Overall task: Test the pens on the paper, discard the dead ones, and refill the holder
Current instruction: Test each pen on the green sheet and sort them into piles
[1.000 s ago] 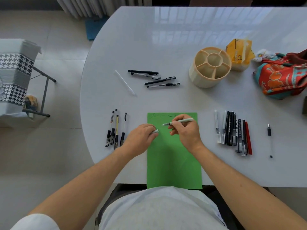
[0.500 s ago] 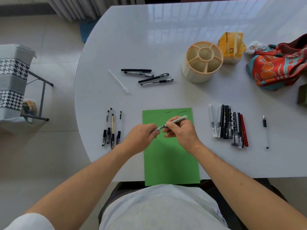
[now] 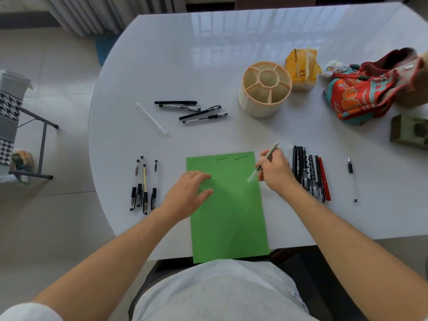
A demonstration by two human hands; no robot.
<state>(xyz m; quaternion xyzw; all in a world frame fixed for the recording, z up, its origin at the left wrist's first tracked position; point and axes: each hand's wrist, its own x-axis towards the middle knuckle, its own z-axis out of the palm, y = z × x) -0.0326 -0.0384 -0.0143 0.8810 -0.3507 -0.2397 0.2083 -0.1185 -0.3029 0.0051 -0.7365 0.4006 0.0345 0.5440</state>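
A green sheet of paper (image 3: 228,209) lies at the table's near edge, with a few dark scribbles along its top. My left hand (image 3: 188,193) rests flat on the sheet's left side, fingers apart, holding nothing. My right hand (image 3: 275,172) grips a pale capped pen (image 3: 266,159) over the sheet's right edge, cap end pointing down-left. A beige round holder (image 3: 265,89) with empty compartments stands at the back. Several pens (image 3: 143,185) lie left of the paper, another row (image 3: 309,172) right of it, and several black pens (image 3: 192,110) further back.
A white pen or stick (image 3: 151,119) lies alone at the back left, and a single clear pen (image 3: 352,179) at the far right. A yellow packet (image 3: 301,68), a patterned bag (image 3: 370,93) and a green box (image 3: 410,132) stand at the right. A chair (image 3: 14,126) is left of the table.
The cap went onto the pen between my two hands. My left hand then let go and dropped flat onto the paper, while my right hand carried the pen to the right.
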